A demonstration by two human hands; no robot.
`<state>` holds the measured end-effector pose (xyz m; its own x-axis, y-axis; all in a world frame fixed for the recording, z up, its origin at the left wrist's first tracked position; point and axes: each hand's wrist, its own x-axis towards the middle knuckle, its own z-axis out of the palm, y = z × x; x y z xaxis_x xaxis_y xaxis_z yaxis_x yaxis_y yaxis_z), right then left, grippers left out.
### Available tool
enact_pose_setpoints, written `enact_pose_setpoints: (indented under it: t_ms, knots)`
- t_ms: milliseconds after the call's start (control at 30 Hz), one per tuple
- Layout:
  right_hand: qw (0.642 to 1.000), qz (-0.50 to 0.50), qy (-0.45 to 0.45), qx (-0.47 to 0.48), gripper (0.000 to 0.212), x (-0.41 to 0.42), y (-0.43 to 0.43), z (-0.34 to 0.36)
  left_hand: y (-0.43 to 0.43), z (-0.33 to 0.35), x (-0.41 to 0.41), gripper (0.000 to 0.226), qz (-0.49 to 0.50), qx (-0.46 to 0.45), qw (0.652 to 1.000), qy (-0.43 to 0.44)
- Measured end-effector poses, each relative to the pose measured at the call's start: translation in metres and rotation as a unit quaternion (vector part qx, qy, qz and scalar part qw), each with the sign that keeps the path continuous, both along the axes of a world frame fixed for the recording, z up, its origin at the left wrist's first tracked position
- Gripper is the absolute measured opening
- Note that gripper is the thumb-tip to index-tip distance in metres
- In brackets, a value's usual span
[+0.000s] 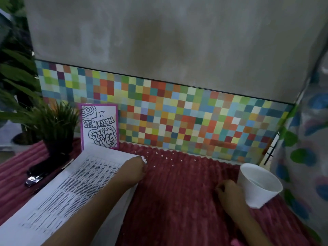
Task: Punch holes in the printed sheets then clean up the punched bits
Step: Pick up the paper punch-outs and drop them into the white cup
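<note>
A stack of printed sheets [71,183] lies on the ribbed red cloth [177,201] at the left. My left hand [136,167] rests on the sheets' right edge, fingers curled over a small heap of white punched bits [144,159]. Several more white bits [166,158] are scattered on the cloth beyond it. My right hand [229,192] holds a white foam cup [257,185], tilted with its rim towards the wall. A black hole punch [40,172] lies left of the sheets.
A small potted plant [55,128] and a purple-framed drawing [99,126] stand at the back left against a wall of coloured tiles [177,118]. A patterned curtain [305,157] hangs at the right. Larger leaves [14,77] fill the far left.
</note>
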<state>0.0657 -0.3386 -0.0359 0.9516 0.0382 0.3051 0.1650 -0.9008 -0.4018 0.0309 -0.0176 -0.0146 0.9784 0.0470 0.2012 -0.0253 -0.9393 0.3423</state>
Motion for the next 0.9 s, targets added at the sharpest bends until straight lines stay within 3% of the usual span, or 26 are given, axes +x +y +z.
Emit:
enact_pose_setpoints:
  t_ms: [67, 267, 367, 500, 633, 800, 900]
  knots:
    - [0.999, 0.013, -0.031, 0.019, 0.016, -0.003, -0.001, 0.009, -0.001, -0.002, 0.003, 0.008, 0.012, 0.030, 0.999, 0.003]
    - [0.985, 0.013, -0.154, 0.082, 0.007, -0.032, -0.011, 0.077, -0.007, -0.006, 0.009, 0.031, -0.018, 0.107, 0.994, 0.011]
    - [0.977, -0.011, -0.202, 0.073, 0.005, -0.034, -0.039, 0.104, 0.000, 0.002, 0.004, 0.030, -0.052, 0.097, 0.994, 0.012]
    - [0.982, -0.074, -0.150, 0.091, 0.013, -0.024, -0.079, 0.110, -0.004, 0.028, -0.006, 0.028, -0.050, 0.016, 0.999, -0.008]
    - [0.990, -0.073, -0.110, 0.055, 0.013, -0.016, -0.093, 0.106, -0.037, 0.038, 0.008, 0.015, -0.037, -0.089, 0.994, -0.053]
    - [0.993, -0.057, -0.088, 0.051, 0.009, -0.001, -0.097, 0.092, -0.161, 0.059, 0.031, 0.011, -0.157, -0.178, 0.968, -0.086]
    - [0.991, -0.077, -0.059, 0.095, 0.003, 0.002, -0.098, 0.083, -0.227, 0.064, 0.045, 0.010, -0.214, -0.191, 0.952, -0.103]
